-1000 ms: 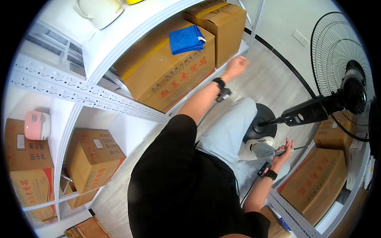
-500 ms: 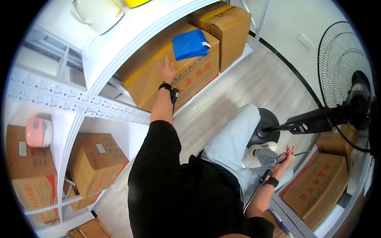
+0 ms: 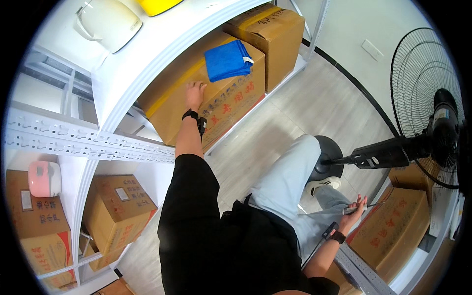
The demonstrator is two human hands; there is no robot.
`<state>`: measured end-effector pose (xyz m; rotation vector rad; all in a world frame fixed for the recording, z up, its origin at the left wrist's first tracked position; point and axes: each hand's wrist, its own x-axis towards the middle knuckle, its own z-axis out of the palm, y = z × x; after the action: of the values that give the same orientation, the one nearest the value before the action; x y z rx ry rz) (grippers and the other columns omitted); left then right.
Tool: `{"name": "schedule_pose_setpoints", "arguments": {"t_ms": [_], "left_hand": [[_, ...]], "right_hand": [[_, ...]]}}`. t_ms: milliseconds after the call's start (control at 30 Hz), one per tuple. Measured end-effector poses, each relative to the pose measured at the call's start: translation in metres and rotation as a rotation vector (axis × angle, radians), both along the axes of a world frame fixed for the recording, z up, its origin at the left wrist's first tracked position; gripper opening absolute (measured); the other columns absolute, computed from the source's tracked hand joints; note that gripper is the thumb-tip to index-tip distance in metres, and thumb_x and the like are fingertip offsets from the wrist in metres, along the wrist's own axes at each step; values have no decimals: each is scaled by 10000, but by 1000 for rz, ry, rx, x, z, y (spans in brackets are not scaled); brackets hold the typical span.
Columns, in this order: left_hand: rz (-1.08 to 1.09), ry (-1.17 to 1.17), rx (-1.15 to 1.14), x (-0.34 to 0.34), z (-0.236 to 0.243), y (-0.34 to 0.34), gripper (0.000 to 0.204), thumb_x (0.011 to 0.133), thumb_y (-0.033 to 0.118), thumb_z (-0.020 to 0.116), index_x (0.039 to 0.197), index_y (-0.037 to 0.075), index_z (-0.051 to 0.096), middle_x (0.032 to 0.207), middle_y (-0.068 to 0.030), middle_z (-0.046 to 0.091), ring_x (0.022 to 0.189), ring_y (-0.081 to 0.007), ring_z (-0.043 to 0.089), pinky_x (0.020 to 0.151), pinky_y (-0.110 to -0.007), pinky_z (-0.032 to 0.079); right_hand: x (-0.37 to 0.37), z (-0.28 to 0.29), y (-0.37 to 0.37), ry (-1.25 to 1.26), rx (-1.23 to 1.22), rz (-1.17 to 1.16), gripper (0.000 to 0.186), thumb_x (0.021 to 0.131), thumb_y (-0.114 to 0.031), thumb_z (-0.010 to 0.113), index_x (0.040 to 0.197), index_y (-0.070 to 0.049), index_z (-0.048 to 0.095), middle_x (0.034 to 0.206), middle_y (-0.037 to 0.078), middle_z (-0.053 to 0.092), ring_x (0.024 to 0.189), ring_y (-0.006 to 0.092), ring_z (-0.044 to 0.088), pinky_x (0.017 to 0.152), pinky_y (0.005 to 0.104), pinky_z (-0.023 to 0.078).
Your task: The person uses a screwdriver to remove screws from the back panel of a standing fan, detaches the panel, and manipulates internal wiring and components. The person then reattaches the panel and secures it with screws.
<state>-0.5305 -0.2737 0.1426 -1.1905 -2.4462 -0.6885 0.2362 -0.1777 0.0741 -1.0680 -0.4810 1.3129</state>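
My left hand (image 3: pixel 195 96) rests on top of a long brown cardboard box (image 3: pixel 169 115), on the near side of its yellow tape. Its fingers lie against the cardboard, slightly bent, holding nothing. Just beyond and to the right, a folded blue cloth (image 3: pixel 228 61) lies on the same box. At lower right, beside my bent leg, my right hand (image 3: pixel 355 212) is closed around a screwdriver (image 3: pixel 349 211) with a grey handle. Its thin shaft points right, over another carton. Black bands circle both wrists.
A second carton (image 3: pixel 275 44) stands behind the long box. Above, a white shelf (image 3: pixel 142 64) carries a cream kettle (image 3: pixel 110 24). A standing black fan (image 3: pixel 427 88) is at right, its round base (image 3: pixel 327 157) by my foot. Cartons (image 3: pixel 118 211) and a pink-white appliance (image 3: pixel 44 179) sit at left.
My left hand's fingers have drawn in from a wider spread, still on the box. The right hand keeps hold of the screwdriver, its shaft now angled slightly differently. The whole view has shifted slightly.
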Motion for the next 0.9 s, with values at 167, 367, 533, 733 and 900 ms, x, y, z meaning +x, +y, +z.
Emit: {"name": "schedule_pose_setpoints", "arguments": {"t_ms": [167,367,533,733,900], "left_hand": [[23,-35,-84,-11,-3,7,221,986,189,543,1080,-4,595,1154,-241,578,1109,-447,514,967,-495,433],[26,-13,-57,-15,-13,16,181,975,132,541,1049,-27,587,1136,-262,579,1101,-453,522,932,-511,446],[87,-274,262,-36,-32,13,160,957,123,587,975,-34,613,1054,-230,611,1024,-378,581,829,-443,480],[-119,-1179,1416,-60,-29,-1,164,1004,128,562,896,5,571,857,-90,553,734,-186,502,634,-287,404],[-472,-1615,1993,-59,-15,-15,131,1041,94,456,930,32,485,824,-56,474,695,-164,422,594,-294,349]], "right_hand": [[-12,7,4,40,15,-14,419,1010,-230,561,1411,-136,481,1244,50,622,709,47,475,625,196,432],[-29,8,11,40,31,52,420,1014,-242,562,1412,-128,489,1230,41,625,719,45,473,631,194,425],[-37,3,15,49,6,84,463,1007,-263,572,1433,-115,469,1285,46,592,760,61,449,675,221,407],[-34,-8,17,89,4,112,495,999,-271,578,1452,-112,453,1350,53,555,776,69,434,701,231,403],[-37,-6,16,143,6,114,472,1004,-261,571,1440,-116,466,1322,52,571,748,64,443,673,220,416]]}}
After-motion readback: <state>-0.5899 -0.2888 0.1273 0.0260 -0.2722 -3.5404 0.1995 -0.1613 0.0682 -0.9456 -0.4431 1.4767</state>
